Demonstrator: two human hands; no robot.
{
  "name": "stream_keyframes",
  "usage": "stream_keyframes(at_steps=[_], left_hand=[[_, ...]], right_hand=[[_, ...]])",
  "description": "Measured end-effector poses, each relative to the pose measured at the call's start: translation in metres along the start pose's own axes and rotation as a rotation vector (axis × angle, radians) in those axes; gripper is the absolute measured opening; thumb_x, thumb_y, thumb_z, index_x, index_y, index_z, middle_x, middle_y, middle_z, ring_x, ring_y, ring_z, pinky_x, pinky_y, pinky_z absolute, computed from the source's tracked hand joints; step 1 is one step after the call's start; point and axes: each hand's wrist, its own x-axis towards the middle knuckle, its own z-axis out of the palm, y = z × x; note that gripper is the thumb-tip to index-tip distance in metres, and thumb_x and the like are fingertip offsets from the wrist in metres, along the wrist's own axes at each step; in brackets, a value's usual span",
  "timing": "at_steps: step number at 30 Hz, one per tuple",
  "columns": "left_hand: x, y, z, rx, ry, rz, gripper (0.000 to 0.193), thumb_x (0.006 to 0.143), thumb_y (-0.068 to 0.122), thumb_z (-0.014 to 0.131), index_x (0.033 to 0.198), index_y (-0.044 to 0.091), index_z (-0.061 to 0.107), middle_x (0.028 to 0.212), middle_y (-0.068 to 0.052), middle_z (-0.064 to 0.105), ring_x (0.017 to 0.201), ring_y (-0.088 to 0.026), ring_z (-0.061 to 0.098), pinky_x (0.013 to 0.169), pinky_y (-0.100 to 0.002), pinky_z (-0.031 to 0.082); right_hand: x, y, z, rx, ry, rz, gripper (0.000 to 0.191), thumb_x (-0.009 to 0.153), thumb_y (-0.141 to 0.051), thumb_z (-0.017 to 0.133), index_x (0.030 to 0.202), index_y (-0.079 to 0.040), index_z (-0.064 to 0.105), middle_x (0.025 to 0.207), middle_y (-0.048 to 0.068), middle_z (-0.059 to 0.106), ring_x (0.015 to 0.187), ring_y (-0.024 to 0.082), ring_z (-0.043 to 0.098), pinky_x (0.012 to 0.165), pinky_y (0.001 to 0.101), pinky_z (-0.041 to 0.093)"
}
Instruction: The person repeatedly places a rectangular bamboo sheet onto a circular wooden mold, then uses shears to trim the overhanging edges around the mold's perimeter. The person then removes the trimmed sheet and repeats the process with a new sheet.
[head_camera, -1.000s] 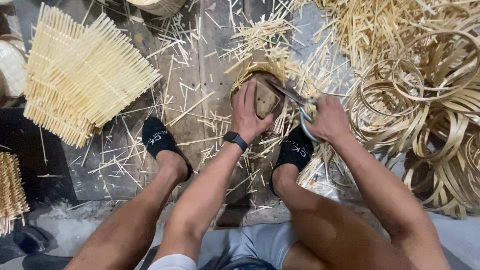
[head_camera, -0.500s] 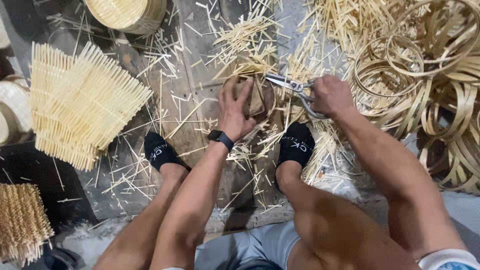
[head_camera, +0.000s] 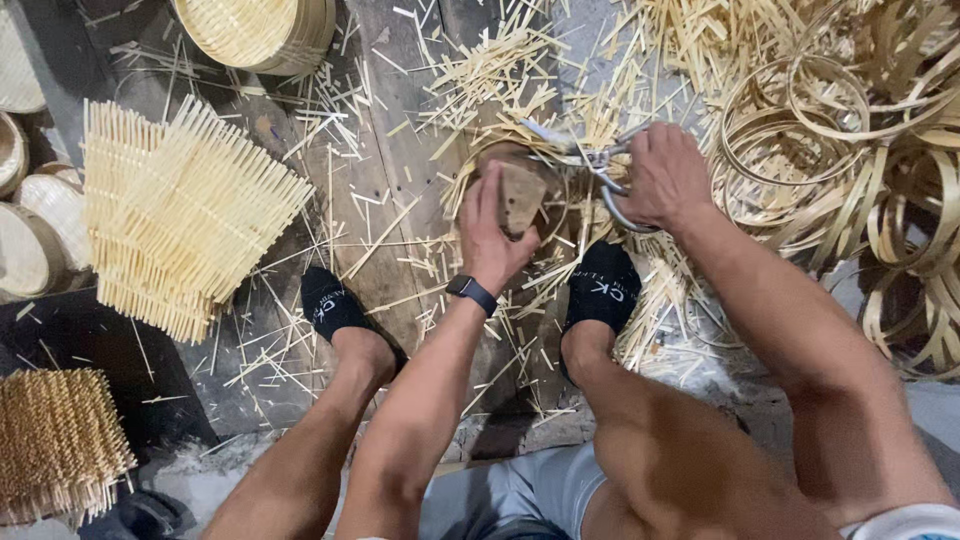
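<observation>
My left hand (head_camera: 492, 235) presses down on a round wooden block (head_camera: 522, 190) that sits inside a small woven bamboo basket (head_camera: 556, 205) on the floor between my feet. My right hand (head_camera: 665, 178) grips metal shears (head_camera: 590, 155) whose blades point left over the far rim of the basket. A black watch is on my left wrist. Both feet wear black socks.
A stack of woven bamboo mats (head_camera: 180, 215) lies at the left. A round woven basket (head_camera: 255, 30) stands at the top. Bamboo hoops (head_camera: 830, 110) pile up at the right. Cut bamboo slivers (head_camera: 490, 75) litter the wooden floor. Another mat bundle (head_camera: 55, 445) is at lower left.
The view has shifted so the work sits higher and further right. My right hand with the shears has moved along the basket's rim; my left hand stays on the block.
</observation>
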Motion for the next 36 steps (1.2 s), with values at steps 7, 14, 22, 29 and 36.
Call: stream_keyframes(at_steps=[7, 14, 22, 29, 36], left_hand=[[0.015, -0.017, -0.022, 0.013, -0.182, 0.144, 0.11, 0.055, 0.011, 0.084, 0.155, 0.025, 0.04, 0.147, -0.014, 0.052, 0.134, -0.039, 0.05, 0.117, -0.048, 0.04], [0.024, -0.014, -0.035, 0.149, -0.329, 0.235, 0.108, 0.057, 0.005, 0.081, 0.156, 0.028, 0.045, 0.148, -0.015, 0.05, 0.14, -0.041, 0.043, 0.123, -0.05, 0.037], [0.001, -0.005, -0.006, 0.117, 0.158, 0.076, 0.11, 0.072, 0.031, 0.089, 0.163, 0.027, 0.027, 0.151, -0.029, 0.037, 0.139, -0.048, 0.041, 0.116, -0.053, 0.039], [0.01, -0.021, -0.027, 0.168, -0.045, 0.128, 0.111, 0.066, 0.026, 0.09, 0.16, 0.033, 0.032, 0.152, -0.023, 0.039, 0.138, -0.047, 0.043, 0.119, -0.055, 0.037], [0.02, -0.019, -0.037, 0.214, -0.191, 0.181, 0.121, 0.051, 0.025, 0.095, 0.155, 0.03, 0.034, 0.152, -0.022, 0.036, 0.138, -0.047, 0.039, 0.118, -0.056, 0.032]], right_hand=[[-0.004, -0.001, -0.019, 0.159, -0.289, 0.065, 0.051, 0.1, -0.054, 0.056, 0.098, -0.004, 0.064, 0.087, 0.012, 0.056, 0.078, 0.023, 0.055, 0.071, 0.0385, 0.053], [0.008, -0.003, -0.01, 0.092, -0.254, 0.037, 0.039, 0.096, -0.041, 0.058, 0.1, -0.002, 0.065, 0.089, 0.014, 0.062, 0.079, 0.025, 0.061, 0.07, 0.0405, 0.057], [0.01, -0.009, -0.01, -0.006, -0.143, -0.007, 0.049, 0.092, -0.05, 0.061, 0.096, -0.001, 0.064, 0.089, 0.014, 0.06, 0.082, 0.026, 0.057, 0.078, 0.0404, 0.053], [0.014, -0.009, -0.009, 0.111, -0.182, 0.003, 0.042, 0.091, -0.043, 0.063, 0.105, -0.003, 0.066, 0.092, 0.014, 0.059, 0.085, 0.026, 0.057, 0.072, 0.0428, 0.056], [0.017, -0.01, -0.01, 0.005, -0.266, -0.011, 0.05, 0.096, -0.047, 0.059, 0.117, -0.001, 0.062, 0.095, 0.015, 0.063, 0.084, 0.025, 0.059, 0.072, 0.0384, 0.057]])
